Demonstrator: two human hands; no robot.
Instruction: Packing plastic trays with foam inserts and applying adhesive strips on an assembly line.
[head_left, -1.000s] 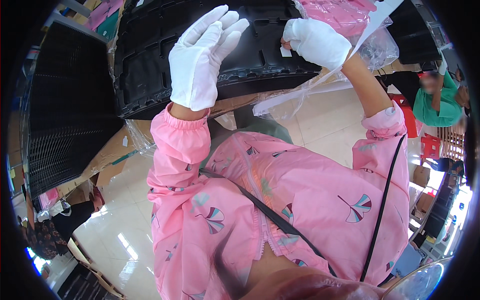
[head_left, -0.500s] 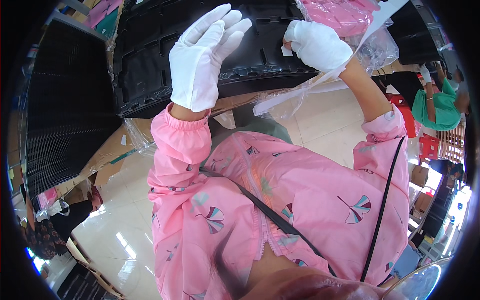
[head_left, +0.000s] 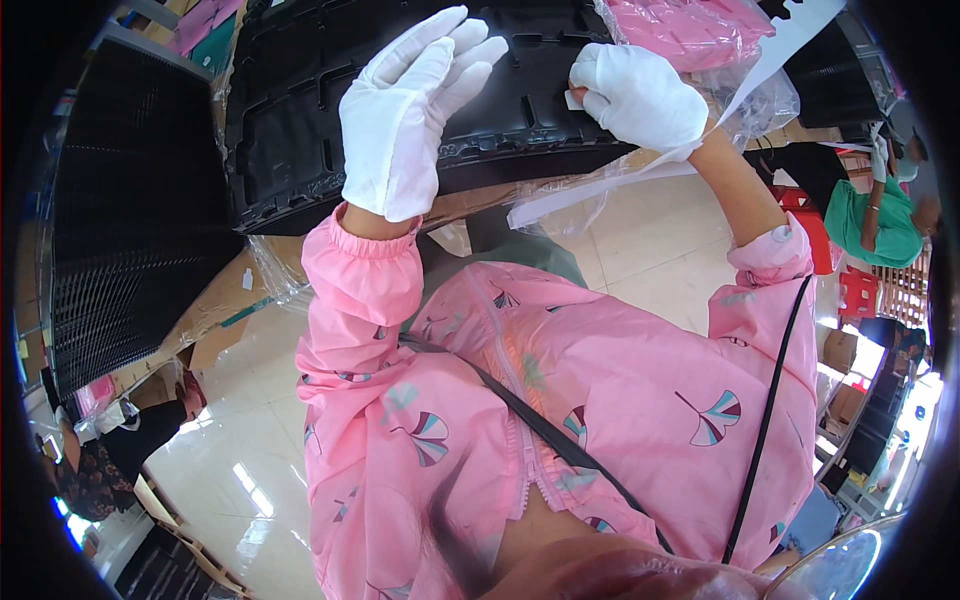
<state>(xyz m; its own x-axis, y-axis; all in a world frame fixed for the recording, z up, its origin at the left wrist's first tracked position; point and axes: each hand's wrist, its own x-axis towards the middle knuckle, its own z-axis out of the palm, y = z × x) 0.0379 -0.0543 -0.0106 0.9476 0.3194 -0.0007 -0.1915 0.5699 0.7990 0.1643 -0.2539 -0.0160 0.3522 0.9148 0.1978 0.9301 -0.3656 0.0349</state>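
Workshop — black tray [head_left: 285,150] (green-clad co-worker [head_left: 895,236])

- brown cardboard worktop [head_left: 220,302], nine to one o'clock
- on it, black moulded tray [head_left: 515,110], twelve o'clock
- black ribbed stack [head_left: 140,210], nearer ten o'clock
- white tag [head_left: 248,280], nine o'clock
- pink plastic-wrapped bundle [head_left: 682,32], one o'clock

Light is bright; left of and below the right hand [head_left: 640,98], glare streaks the glossy floor [head_left: 245,430]; far from its grip, edges bend and darken to black.

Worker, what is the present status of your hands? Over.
Left hand open over black tray. Right hand pinching small white piece. White strip close by right wrist.
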